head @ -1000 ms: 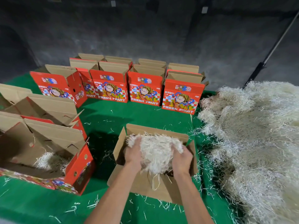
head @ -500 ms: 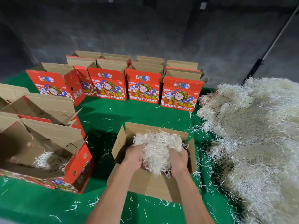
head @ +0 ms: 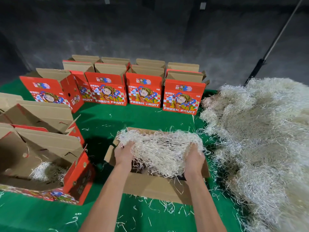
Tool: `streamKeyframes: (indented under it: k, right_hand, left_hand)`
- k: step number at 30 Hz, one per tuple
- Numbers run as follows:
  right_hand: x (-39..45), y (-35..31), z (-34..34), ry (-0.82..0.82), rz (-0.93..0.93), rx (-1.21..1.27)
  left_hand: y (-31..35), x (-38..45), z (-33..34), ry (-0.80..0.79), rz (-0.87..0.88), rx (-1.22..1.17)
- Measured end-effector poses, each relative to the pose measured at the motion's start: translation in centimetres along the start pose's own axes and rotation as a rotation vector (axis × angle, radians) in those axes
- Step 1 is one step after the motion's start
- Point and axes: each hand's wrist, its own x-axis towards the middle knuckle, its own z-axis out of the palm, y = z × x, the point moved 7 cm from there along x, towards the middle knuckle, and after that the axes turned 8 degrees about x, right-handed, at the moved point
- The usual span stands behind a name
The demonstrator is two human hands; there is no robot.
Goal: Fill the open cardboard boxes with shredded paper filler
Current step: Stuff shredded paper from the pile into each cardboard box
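Both hands grip one wad of shredded paper (head: 160,149) over open box (head: 155,186): left hand (head: 124,154) w/ fingers curled into left edge, right hand (head: 194,159) into right. Big filler pile (head: 260,131) right.

The fingers of the left hand (head: 124,154) and the right hand (head: 194,159) are buried in the wad of shredded paper (head: 161,148), so how they curl cannot be seen. That wad covers most of the open cardboard box (head: 155,185), hiding its floor and far wall. At 3 o'clock the heap of shredded paper (head: 260,139) runs off the right and bottom edges. At 9 o'clock the box with filler (head: 50,158) and the boxes behind it (head: 38,114) are cut by the left edge. The back-row boxes (head: 115,60) show only their flaps. Small print on the red fronts (head: 143,91) is blurred and unreadable.
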Motion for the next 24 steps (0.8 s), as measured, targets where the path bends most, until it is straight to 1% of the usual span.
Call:
streamKeyframes:
  k: [2, 3, 5, 6, 7, 8, 9, 10, 11, 13, 14, 15, 17, 18, 19, 21, 22, 24]
  right_hand:
    - [-1.0, -0.4, 1.0, -0.110, -0.052, -0.250]
    - [-1.5, -0.3, 1.4, -0.174, -0.071, -0.315]
    - [-2.7, 0.5, 2.6, -0.347, -0.079, -0.402]
    - [-3.4, 0.8, 3.1, -0.415, -0.062, -0.410]
    - [-3.7, 0.8, 3.4, -0.469, -0.060, -0.423]
    - [-4.0, 0.5, 3.8, -0.510, -0.074, -0.410]
    - [-4.2, 0.0, 4.3, -0.552, -0.132, -0.410]
    - [-4.6, -0.7, 4.9, -0.591, -0.198, -0.404]
    - [-5.2, -1.4, 5.5, -0.622, -0.251, -0.385]
    - [-6.4, -2.0, 6.6, -0.683, -0.312, -0.359]
    - [-6.9, -2.1, 7.0, -0.730, -0.318, -0.346]
    - [-7.2, -2.0, 7.2, -0.778, -0.291, -0.333]
    - [-7.4, -1.2, 6.9, -0.819, -0.149, -0.306]
    - [-7.1, -1.2, 6.4, -0.797, -0.120, -0.291]
    - [-6.6, -1.4, 6.0, -0.748, -0.131, -0.268]
    - [-5.4, -1.8, 5.4, -0.596, -0.206, -0.234]
    - [-5.4, -2.1, 5.6, -0.533, -0.268, -0.287]
    - [-5.9, -2.2, 6.6, -0.449, -0.390, -0.438]
  left_hand:
    - [0.0, -1.7, 1.7, -0.214, -0.057, 0.176]
    - [-0.2, -2.4, 2.5, -0.302, -0.055, 0.285]
    - [-0.6, -3.1, 3.3, -0.379, 0.036, 0.547]
    - [-0.4, -3.2, 3.6, -0.383, 0.119, 0.698]
    - [-0.1, -3.2, 3.8, -0.342, 0.221, 0.834]
    - [0.6, -3.5, 3.9, -0.259, 0.344, 0.911]
    - [1.5, -4.0, 4.2, -0.181, 0.469, 0.917]
    - [2.2, -4.8, 4.6, -0.153, 0.558, 0.844]
    - [2.5, -5.6, 5.3, -0.190, 0.592, 0.736]
    - [1.9, -6.9, 6.7, -0.311, 0.520, 0.568]
    - [1.4, -7.2, 7.3, -0.326, 0.480, 0.536]
    - [1.2, -7.1, 7.3, -0.304, 0.461, 0.485]
    - [1.6, -6.5, 6.7, -0.233, 0.417, 0.324]
    - [1.5, -6.0, 6.2, -0.200, 0.367, 0.252]
    - [0.9, -5.1, 5.8, -0.186, 0.295, 0.187]
    - [0.3, -4.4, 5.4, -0.175, 0.167, 0.099]
    - [0.0, -4.6, 5.8, -0.203, 0.140, 0.096]
    - [0.3, -5.4, 7.2, -0.250, 0.186, 0.141]
